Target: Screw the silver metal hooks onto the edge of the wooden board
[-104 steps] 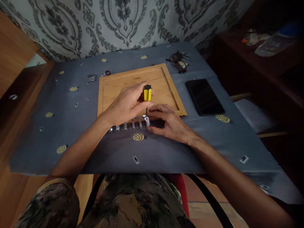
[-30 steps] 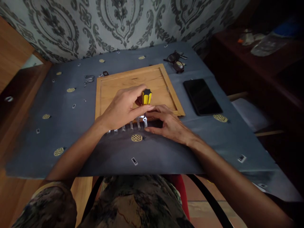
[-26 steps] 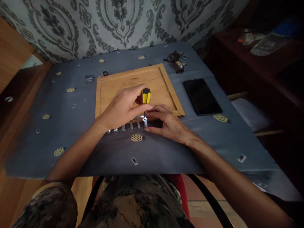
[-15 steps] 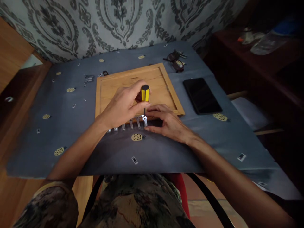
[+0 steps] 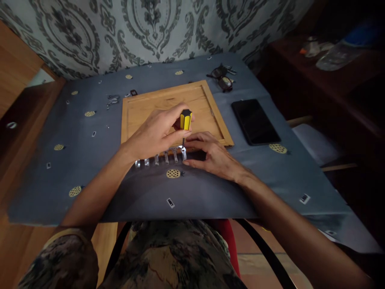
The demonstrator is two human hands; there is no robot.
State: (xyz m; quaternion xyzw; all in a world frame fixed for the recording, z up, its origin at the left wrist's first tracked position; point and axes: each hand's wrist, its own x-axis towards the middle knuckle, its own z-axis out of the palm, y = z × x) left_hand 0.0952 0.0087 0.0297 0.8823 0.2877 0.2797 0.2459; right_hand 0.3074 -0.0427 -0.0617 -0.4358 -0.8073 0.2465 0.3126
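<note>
My left hand [image 5: 158, 130] is closed round the yellow-and-black handle of a screwdriver [image 5: 185, 119], which stands nearly upright. Its thin shaft points down onto the rightmost of several shiny metal hooks [image 5: 184, 153], set in a row along the near edge of a wooden panel [image 5: 168, 98]. My right hand [image 5: 212, 156] pinches that rightmost hook at the panel's edge, with the thumb below and the fingers above. The screwdriver's tip meets the top of the hook; any screw there is too small to make out.
A black phone [image 5: 255, 121] lies right of the panel. Sunglasses [image 5: 222, 77] with keys beside them lie behind it. A small pile of metal bits [image 5: 113, 99] is at the left on the patterned blue tablecloth [image 5: 120, 200]. A plastic bottle [image 5: 339, 54] lies on a dark surface at far right.
The screwdriver's handle has shifted slightly right and down, leaning a little more. My left hand has moved with it; my right hand stays in place.
</note>
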